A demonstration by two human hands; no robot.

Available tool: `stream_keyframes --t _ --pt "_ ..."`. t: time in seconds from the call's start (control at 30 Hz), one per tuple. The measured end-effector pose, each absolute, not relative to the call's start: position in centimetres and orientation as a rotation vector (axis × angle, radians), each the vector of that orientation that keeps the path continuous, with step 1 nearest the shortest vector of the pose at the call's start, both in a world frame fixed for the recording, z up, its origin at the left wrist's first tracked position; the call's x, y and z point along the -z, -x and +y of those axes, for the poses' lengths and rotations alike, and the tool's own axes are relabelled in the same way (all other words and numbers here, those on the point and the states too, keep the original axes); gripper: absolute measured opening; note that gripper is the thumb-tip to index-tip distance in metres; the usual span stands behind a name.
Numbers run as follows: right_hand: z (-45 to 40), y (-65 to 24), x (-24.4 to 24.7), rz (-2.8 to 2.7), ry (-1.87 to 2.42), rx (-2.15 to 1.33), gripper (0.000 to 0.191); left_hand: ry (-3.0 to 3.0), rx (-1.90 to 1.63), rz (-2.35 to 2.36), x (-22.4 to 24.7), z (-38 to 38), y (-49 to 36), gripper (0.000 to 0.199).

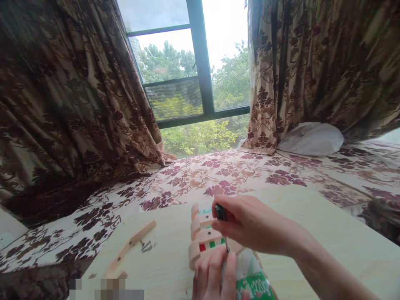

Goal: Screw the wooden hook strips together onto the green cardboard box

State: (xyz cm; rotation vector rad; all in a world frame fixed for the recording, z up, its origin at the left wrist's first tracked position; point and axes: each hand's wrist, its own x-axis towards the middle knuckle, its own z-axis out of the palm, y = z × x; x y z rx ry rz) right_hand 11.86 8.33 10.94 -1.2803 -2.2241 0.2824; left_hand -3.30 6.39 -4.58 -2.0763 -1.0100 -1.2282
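My right hand (246, 221) is closed round the black handle of a screwdriver (220, 211). Its shaft points down to a screw area beside my left fingertips. Pale wooden slats with rounded ends form a slatted wooden piece (195, 249), with dark screw heads visible in some slats. My left hand (215, 273) is closed over the near end of this piece, fingers bent around the spot where the screwdriver tip comes down. Beneath and beside it lies a green and white packet (254, 285) marked 220g. Fingers partly hide the tip and the near slats.
A curved wooden strip (133, 245) with holes lies to the left on the pale wooden board (165, 233), with several loose screws (146, 246) beside it. Floral cloth (187, 175) spreads behind. A white plastic bag (312, 138) sits near the right curtain (265, 83), below the window.
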Motion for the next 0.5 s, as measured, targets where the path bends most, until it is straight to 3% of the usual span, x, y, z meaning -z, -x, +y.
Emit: stream_keyframes --t 0.33,0.5 --pt "9.3 -11.5 -10.1 -2.129 1.430 -0.212 0.019 2.081 1.363 -1.118 3.9 5.2 1.9 0.034" --pt "8.7 -12.2 -10.7 -2.203 1.290 -0.309 0.018 2.091 1.321 -1.093 4.0 5.4 2.3 0.034"
